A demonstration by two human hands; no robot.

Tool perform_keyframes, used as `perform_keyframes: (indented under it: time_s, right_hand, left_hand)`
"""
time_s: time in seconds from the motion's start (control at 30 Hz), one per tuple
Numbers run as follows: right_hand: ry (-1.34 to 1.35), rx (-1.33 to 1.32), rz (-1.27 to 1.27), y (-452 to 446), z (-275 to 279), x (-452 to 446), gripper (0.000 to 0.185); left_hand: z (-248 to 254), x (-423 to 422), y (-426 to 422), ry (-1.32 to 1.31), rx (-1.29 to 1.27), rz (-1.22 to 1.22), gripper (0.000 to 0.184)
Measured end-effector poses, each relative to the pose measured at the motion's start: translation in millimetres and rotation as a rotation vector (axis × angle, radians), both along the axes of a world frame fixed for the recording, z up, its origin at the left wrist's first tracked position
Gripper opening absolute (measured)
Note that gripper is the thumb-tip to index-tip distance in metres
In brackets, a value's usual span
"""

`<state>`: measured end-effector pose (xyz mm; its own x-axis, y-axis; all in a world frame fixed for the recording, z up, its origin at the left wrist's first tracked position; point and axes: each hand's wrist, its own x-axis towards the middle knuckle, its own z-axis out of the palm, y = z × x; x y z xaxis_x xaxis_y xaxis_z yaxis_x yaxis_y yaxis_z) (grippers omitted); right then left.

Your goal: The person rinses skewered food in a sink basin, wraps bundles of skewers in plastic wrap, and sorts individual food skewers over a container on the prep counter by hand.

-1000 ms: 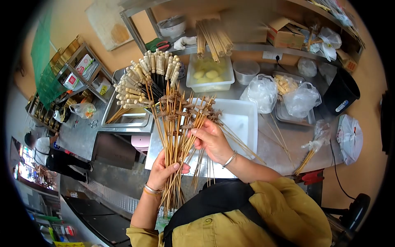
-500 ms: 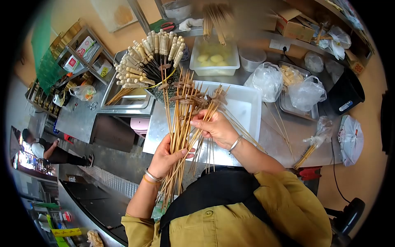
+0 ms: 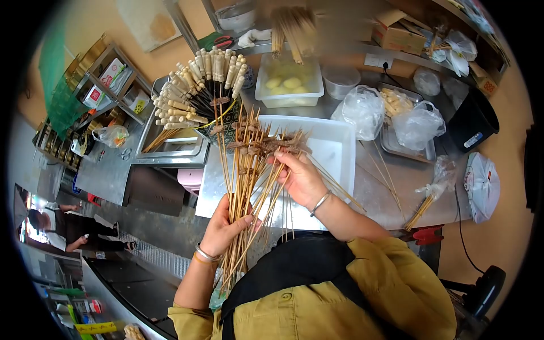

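My left hand (image 3: 226, 228) is closed around the lower sticks of a thick bunch of bamboo skewers (image 3: 242, 190). Brown pieces of meat (image 3: 249, 146) are threaded near their upper ends. On the right of the bunch, my right hand (image 3: 302, 177) pinches some of the meat skewers just below the meat, thumb and fingers together. Behind the hands is a white plastic tub (image 3: 347, 164) with several skewers leaning over its front rim. The bunch hides part of that tub. A patterned container with many wooden-handled black sticks (image 3: 212, 73) stands just beyond the bunch.
Potatoes-like yellow pieces soak in a clear tub (image 3: 290, 101) at the back. Plastic bags (image 3: 419, 126), a metal tray (image 3: 396, 141), a black bin (image 3: 473, 122) and bagged skewers (image 3: 419, 212) are on the right. Another person (image 3: 62, 226) stands far left.
My right hand has shifted slightly along the skewers, and the meat ends lean together more to the right. The other person has come nearer. The view has turned slightly.
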<state>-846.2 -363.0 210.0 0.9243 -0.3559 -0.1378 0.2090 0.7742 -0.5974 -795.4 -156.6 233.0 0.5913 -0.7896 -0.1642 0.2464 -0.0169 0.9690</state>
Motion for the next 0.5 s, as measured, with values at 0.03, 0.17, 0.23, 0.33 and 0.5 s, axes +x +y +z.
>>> perform_keyframes:
  time_s: [0.03,0.17,0.23,0.33,0.5]
  right_hand:
    - [-0.003,-0.023,-0.013,1,-3,1,0.008]
    - [0.022,-0.139,0.03,3,-5,-1,0.019]
    - [-0.004,-0.113,0.002,6,-16,5,0.021]
    - [-0.015,-0.046,-0.03,6,-19,8,0.026]
    - [-0.074,0.216,-0.091,-17,-22,28,0.029]
  left_hand:
    - [-2,1,0,0.0,-0.001,-0.001,0.035]
    - [-9,3,-2,0.009,-0.029,-0.018,0.036]
    - [-11,3,-3,0.03,-0.029,0.045,0.038]
    - [-9,8,3,-0.031,-0.002,0.058,0.037]
    - [-1,14,17,-0.093,0.013,0.077,0.04]
